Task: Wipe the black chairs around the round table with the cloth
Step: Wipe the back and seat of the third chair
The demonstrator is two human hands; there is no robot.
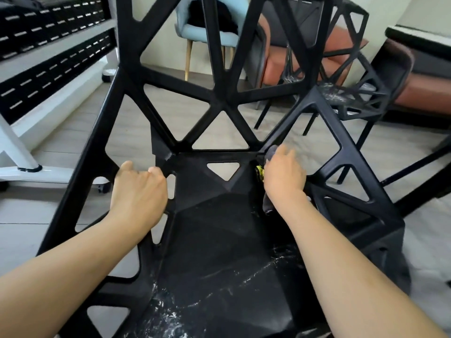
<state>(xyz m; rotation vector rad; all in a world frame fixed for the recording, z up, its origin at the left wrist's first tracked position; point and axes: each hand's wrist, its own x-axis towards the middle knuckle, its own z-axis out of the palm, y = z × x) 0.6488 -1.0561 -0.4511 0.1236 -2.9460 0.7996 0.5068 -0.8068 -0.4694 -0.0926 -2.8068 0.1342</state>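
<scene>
Both forearms reach in from the bottom edge over the seat of the black chair (219,252), which fills the view and carries pale streaks and specks across its front. At the back right corner of that seat, where the seat meets the latticed backrest, the right hand (284,174) clutches a dark grey cloth (268,203); the fingers curl over the bundle, a loose end hangs below the wrist, and a yellow scrap shows just beside the palm. Opposite, at the seat's left rear edge, the left hand (139,189) hooks its fingers round a strut of the frame, apparently steadying the chair.

The step in hand looks like wiping this corner joint. Since the seat front is still marked, the next move probably calls for drawing the cloth forward across it. A second black chair (353,93) behind the backrest also shows whitish smears, so it likely awaits wiping.
</scene>
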